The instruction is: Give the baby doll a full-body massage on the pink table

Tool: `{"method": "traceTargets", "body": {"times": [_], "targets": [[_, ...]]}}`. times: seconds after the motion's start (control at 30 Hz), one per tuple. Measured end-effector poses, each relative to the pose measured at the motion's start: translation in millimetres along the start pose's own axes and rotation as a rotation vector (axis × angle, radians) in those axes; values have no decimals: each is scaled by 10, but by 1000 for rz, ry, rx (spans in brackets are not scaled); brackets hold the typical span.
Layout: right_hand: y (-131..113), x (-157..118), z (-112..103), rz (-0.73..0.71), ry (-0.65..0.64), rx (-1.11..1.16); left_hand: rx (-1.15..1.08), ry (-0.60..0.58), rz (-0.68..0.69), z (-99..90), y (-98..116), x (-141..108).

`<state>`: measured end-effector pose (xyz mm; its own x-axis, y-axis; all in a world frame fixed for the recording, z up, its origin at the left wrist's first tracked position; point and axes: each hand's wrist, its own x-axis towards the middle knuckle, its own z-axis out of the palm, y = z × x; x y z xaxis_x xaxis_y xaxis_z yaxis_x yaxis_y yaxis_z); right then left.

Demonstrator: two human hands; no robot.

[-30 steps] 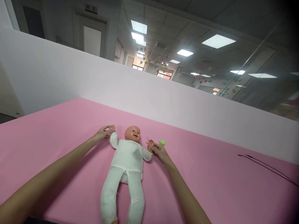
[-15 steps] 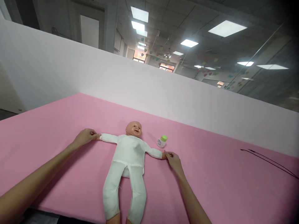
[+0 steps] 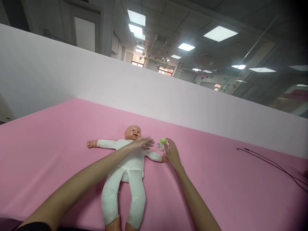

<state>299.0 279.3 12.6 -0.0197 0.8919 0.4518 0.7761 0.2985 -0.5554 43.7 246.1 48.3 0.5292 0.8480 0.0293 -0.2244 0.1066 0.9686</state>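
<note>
A baby doll in white cloth lies on its back with both arms spread. Over its upper chest stretches my left hand, open, fingers extended toward a small jar with a green lid and a printed label. The jar stands upright beside the doll's shoulder. Just right of it is my right hand, open, with thumb and fingers curved apart close to the lid; whether they touch it I cannot tell. The doll's hand at the right rests partly behind my right wrist.
The pink tabletop lies beneath everything. A low white wall runs along its far side. Thin black cables lie at the right of the table.
Both hands have let go of the doll's hands. My left hand has crossed rightward over the doll's chest, and my right hand has moved up beside the jar. The view has shifted slightly.
</note>
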Motion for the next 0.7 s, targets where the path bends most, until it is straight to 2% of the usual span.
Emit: {"method": "traceTargets", "body": {"times": [0.07, 0.17, 0.3, 0.4, 0.47, 0.57, 0.63, 0.7], "targets": [[9, 25, 65, -67, -53, 3, -242, 84, -100, 141, -85, 365], [73, 38, 152, -72, -119, 11, -339, 188, -158, 300, -197, 758], [171, 85, 153, -87, -148, -39, -354, 161, -188, 389, -323, 933], [155, 72, 119, -97, -165, -48, -373, 150, -227, 353, -356, 900], [33, -30, 154, -118, -144, -22, -363, 152, -215, 324, -302, 834], [-373, -315, 305, -186, -106, 103, -269, 97, -110, 356, -117, 657], [-741, -487, 397, -287, -92, 185, -168, 78, -45, 445, 22, 469], [-1089, -549, 416, -365, -20, 239, -102, 91, -24, 563, 127, 217]]}}
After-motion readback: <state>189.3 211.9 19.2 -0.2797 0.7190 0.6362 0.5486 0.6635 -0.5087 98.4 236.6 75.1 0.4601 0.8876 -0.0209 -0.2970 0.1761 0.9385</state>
